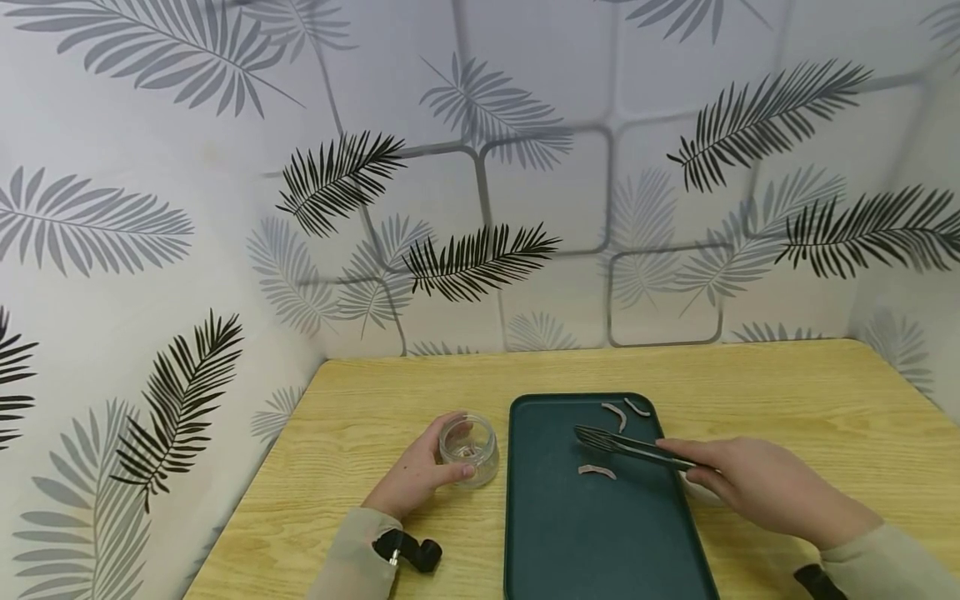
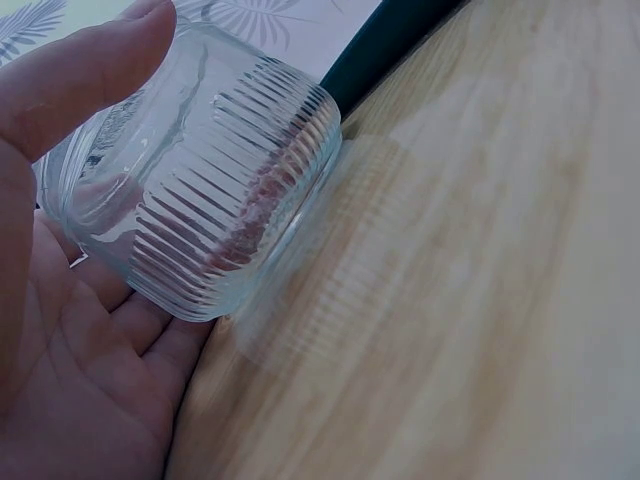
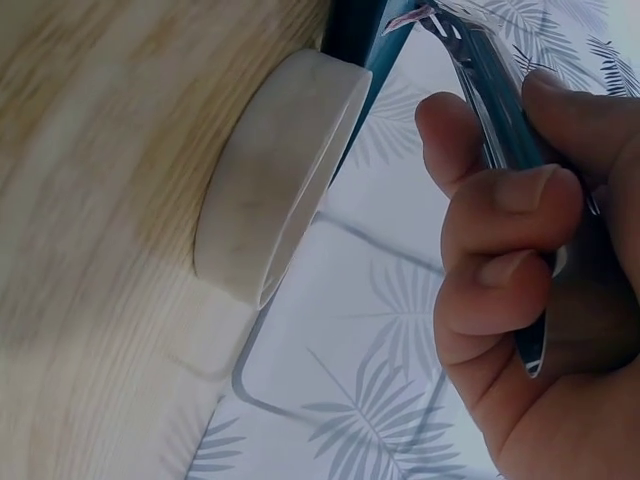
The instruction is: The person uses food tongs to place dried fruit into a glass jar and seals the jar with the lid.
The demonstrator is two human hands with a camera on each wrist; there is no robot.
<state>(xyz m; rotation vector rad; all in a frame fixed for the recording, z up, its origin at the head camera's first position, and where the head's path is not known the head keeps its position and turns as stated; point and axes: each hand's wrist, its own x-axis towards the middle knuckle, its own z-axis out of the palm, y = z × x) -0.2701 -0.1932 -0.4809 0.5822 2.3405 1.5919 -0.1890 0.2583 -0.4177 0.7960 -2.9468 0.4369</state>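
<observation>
My left hand (image 1: pixel 422 471) holds a small clear glass jar (image 1: pixel 480 467) on the table, its thumb and fingers around the sides. Ribbed glass in the left wrist view shows reddish-brown pieces (image 2: pixel 255 215) at the bottom of the jar. With my right hand (image 1: pixel 757 483) I grip a pair of metal tongs (image 1: pixel 637 450), their tips above the dark green tray (image 1: pixel 592 533). Thin pale-brown curved strips lie on the tray: one strip (image 1: pixel 597 472) in front of the tongs, two others (image 1: pixel 617 415) toward the far right corner. Whether the tongs' tips pinch a strip, I cannot tell.
A round white dish or ring-like lid (image 3: pixel 285 180) stands on the table right of the tray, mostly hidden under my right hand in the head view. The wooden table (image 1: pixel 420 383) meets a leaf-patterned wall (image 1: pixel 540 275) behind.
</observation>
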